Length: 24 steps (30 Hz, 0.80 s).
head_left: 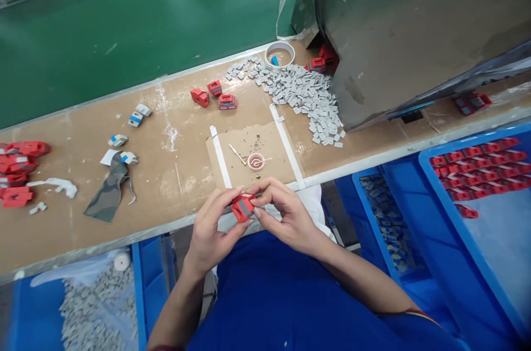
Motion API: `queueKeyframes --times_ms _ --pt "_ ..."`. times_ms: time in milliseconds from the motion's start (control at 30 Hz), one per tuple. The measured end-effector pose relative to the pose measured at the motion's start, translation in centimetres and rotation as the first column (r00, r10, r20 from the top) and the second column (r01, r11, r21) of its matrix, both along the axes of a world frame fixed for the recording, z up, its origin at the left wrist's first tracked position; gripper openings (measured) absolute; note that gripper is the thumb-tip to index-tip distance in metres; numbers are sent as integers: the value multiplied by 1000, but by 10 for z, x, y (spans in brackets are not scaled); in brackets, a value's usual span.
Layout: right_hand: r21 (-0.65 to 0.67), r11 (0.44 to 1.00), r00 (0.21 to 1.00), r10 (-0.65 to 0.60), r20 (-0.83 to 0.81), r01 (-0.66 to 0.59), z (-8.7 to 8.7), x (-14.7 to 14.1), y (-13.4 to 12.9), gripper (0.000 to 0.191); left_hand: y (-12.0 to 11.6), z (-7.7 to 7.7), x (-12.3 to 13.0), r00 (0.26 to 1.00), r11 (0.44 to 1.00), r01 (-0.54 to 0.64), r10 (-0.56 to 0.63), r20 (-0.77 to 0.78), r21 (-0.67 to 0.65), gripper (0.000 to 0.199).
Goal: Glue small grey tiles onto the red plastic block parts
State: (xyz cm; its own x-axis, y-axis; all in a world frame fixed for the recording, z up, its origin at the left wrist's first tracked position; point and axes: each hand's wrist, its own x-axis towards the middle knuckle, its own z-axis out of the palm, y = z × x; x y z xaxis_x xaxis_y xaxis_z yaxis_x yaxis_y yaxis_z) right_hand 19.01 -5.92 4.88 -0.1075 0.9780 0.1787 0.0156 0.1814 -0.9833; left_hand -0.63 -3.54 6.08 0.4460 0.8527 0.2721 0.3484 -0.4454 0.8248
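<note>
Both hands hold one red toy-vehicle-like part (243, 207) with a grey band, just over the bench's front edge. My left hand (213, 225) grips its left side between thumb and fingers. With thumb and fingertips, my right hand (286, 215) pinches its right side. Beyond them on a cardboard sheet (269, 140) sits a small round cup (256, 161) of reddish-brown stuff with a thin stick in it. To its left lies a small pale stick (238, 154). Three similar red parts (227, 101) stand farther back.
Small grey pieces (302, 96) are heaped by a tape roll (280, 55). More red parts (19, 165) and a camouflage cloth (108, 190) lie left. A blue tray (431, 179) holds rows of red parts at right; a blue bin (143, 284) with grey pieces stands lower left. A large dark panel (415, 24) borders the right.
</note>
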Motion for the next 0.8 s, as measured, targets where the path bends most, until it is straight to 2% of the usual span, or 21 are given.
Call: queueKeyframes --times_ms 133,267,600,800 --pt "-21 999 999 28 -39 -29 2 0 -1 10 1 1 3 1000 1000 19 -18 26 -22 34" --pt "-24 999 999 35 -33 -36 2 0 -2 10 0 5 2 999 999 43 -43 10 -19 36" --pt "-31 998 997 56 -47 -58 -2 -1 -1 16 -5 7 0 996 993 11 0 -91 115 34" --pt "-33 998 997 49 -58 -51 -4 -4 -4 17 -10 11 -1 990 986 3 20 -137 166 39"
